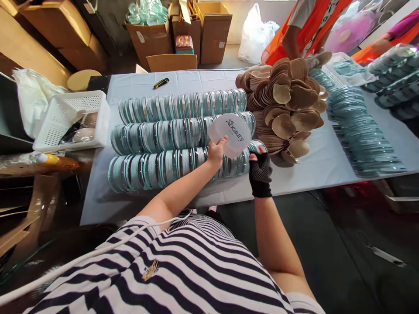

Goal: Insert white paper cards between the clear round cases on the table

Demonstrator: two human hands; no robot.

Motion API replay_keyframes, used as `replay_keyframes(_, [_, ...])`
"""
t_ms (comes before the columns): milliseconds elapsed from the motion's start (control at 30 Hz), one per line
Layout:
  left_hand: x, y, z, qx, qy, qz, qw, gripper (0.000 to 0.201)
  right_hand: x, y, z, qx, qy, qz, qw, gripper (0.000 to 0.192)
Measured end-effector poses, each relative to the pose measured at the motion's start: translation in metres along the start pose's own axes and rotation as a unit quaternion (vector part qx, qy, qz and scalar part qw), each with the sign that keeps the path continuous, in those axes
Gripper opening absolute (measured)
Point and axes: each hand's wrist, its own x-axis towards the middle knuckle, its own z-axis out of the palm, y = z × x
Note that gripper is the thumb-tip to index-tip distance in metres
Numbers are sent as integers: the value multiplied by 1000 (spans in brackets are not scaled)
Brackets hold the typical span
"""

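The bare left hand (216, 153) pinches the lower left edge of a round white card printed with the word "beauty" (234, 134), holding it up above the table. The right hand (260, 168), in a black fingerless glove, closes its fingers on the end of the nearest row of round teal-rimmed clear compact cases (170, 168), just under the card's right edge; whether it also touches the card cannot be told. That row lies on edge along the near side of a table covered with a pale blue cloth (327, 163), with two more such rows (183, 117) behind it. To the right of the rows, touching their far ends, sits a heap of tan round powder puffs (288, 104). Further right, more teal cases lie in overlapping lines (360, 131). At the left edge stands a white perforated plastic basket (70, 117). A yellow-and-black utility knife (160, 83) lies on the far side of the cloth. Beyond the table, brown cardboard boxes (183, 35) stand on the floor, and a person in an orange garment (307, 26) is at the far right corner.
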Motion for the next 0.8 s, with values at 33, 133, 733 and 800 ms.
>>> replay_keyframes(33, [-7, 2, -4, 7, -23, -4, 1000, 20, 5, -6, -1, -15, 37, -29, 999, 66])
replay_keyframes(133, [-27, 9, -20, 40, -53, -8, 998, 16, 5, -29, 2, -47, 62, -79, 994, 63])
replay_keyframes(733, [21, 47, -43, -74, 101, -51, 991, 27, -111, -36, -14, -263, -222, 17, 939, 38])
replay_keyframes(800, [18, 49, -43, -74, 108, -52, 990, 22, -95, -42, -10, -259, -254, 9, 932, 38])
